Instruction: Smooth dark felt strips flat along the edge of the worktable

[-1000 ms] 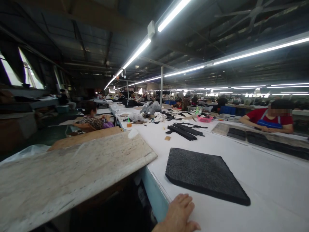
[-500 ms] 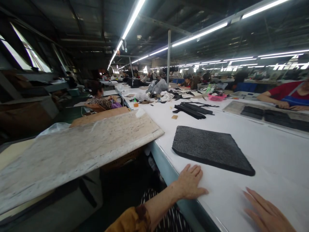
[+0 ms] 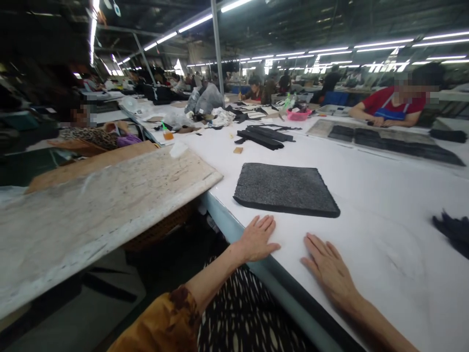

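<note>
Two hands [image 3: 258, 239] [image 3: 328, 266], grips empty, fingers slightly spread, near one dark pad [image 3: 286, 189]; right forearm cut off.

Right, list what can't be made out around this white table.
Palms of left hand and right hand: head view, hidden by their backs.
Underside of thick dark-grey rectangular pad: head view, hidden by its top.
Frayed black clump: head view, cut off by right edge.
Contents of shallow pink plastic basket: head view, too small.

The dark grey fabric piece [image 3: 285, 189] looks fuzzy, thick and roughly four-sided, with a darker near edge. It lies flat on the white tabletop [image 3: 381, 200], near its left edge.
</note>
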A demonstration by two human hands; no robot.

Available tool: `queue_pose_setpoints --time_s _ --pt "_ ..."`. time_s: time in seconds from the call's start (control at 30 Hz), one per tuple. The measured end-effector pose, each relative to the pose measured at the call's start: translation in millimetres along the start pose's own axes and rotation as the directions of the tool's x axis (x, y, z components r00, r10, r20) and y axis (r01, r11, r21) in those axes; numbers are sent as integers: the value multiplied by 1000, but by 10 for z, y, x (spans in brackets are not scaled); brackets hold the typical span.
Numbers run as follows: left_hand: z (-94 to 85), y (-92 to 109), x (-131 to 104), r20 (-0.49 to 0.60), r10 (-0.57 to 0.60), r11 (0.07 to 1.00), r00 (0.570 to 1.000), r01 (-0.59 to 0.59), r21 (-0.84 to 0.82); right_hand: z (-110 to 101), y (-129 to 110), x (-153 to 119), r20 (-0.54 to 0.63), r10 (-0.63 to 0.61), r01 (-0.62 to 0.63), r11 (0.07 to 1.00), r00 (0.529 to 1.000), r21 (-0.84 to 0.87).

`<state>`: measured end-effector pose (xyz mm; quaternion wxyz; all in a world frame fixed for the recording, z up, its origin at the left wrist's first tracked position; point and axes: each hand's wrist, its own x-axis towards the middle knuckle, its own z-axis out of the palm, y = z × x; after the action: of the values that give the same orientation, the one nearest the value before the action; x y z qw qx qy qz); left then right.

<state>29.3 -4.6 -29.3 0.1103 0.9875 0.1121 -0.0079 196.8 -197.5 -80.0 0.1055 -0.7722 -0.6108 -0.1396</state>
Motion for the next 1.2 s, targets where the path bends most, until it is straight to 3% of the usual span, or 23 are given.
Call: queue_pose_setpoints --time_s 0.2,0.3,0.43,0.57,0.7,0.83,1.0,1.1,1.2 --pt "16 -27 -88 -37 -16 996 999 13 -83 27 26 -4 -96 -111 110 994 989 -18" --pt "50 -54 -102 -89 -23 987 996 8 -163 46 60 146 -160 -118 121 993 980 11" --pt "66 -56 -129 -294 -83 964 952 2 -265 68 -117 672 -232 -162 180 982 959 60" --pt "39 -91 -209 -429 -208 952 879 81 -296 75 -555 1279 -261 -258 271 962 930 16" --pt "0 -234 -348 -481 -333 938 811 232 -258 109 -917 1632 -181 -365 347 930 913 -123" --pt "-2 -332 -460 -498 -345 936 796 256 -240 185 -1033 1727 -54 -346 330 923 937 -195" --pt "31 -288 -426 -497 -281 960 821 238 -149 133 -1004 1784 134 -168 175 983 977 -46" --pt "37 -274 -316 -472 -227 973 852 212 -86 44 -935 1877 253 -50 32 997 966 72" --pt "30 -315 -184 -441 -144 989 886 142 -39 6 -839 1967 288 -43 4 991 957 136"
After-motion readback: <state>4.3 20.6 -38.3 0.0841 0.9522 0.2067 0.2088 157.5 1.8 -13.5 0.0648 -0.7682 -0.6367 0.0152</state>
